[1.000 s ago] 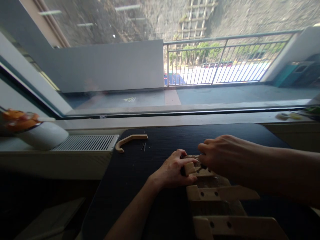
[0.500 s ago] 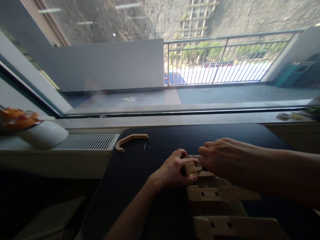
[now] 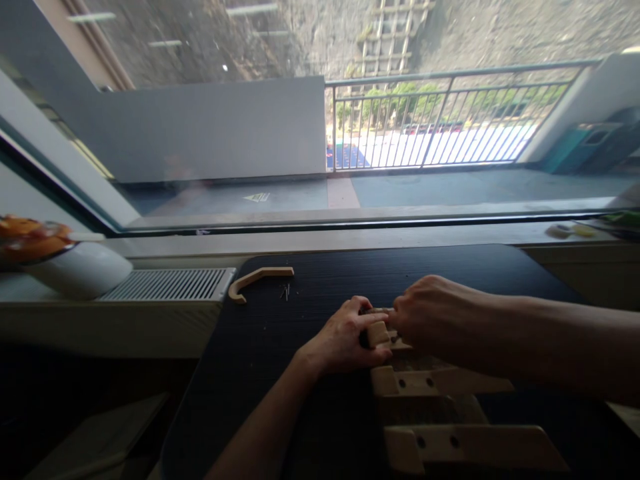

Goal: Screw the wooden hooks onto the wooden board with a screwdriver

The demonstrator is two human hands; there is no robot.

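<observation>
A large window (image 3: 225, 133) rises beyond the far edge of the tabletop (image 3: 325, 280), and through it I see a metal railing (image 3: 430, 127). The tabletop is dark, with rounded far corners. Off its left side I have a radiator (image 3: 167, 285) with a slatted top.

On the tabletop, right of its middle and reaching down toward its near edge, lies the wooden rack (image 3: 457, 382), a brownish base with pale crosspieces (image 3: 480, 445) over it. I read its long axis as running from the tabletop's near side toward the far edge, the far end angled slightly left; the crosspieces lie across it, left to right. The two nearer ones each show a pair of dark screw heads (image 3: 429, 383).

Well left of the tabletop sits a rounded white pot (image 3: 83, 270).

Over the tabletop's right half, the right hand (image 3: 423, 313) is curled closed at the rack's farthest crosspiece; I cannot tell what it grips. The left hand (image 3: 345, 337) comes from the tabletop's near side and grasps that crosspiece's left end, thumb on the near side.

Near the tabletop's far left corner lies a loose hooked piece (image 3: 270, 271) of pale wood, its straight arm pointing right, its curl at the left. By that same corner I make out a few thin metal pins (image 3: 287, 291).
</observation>
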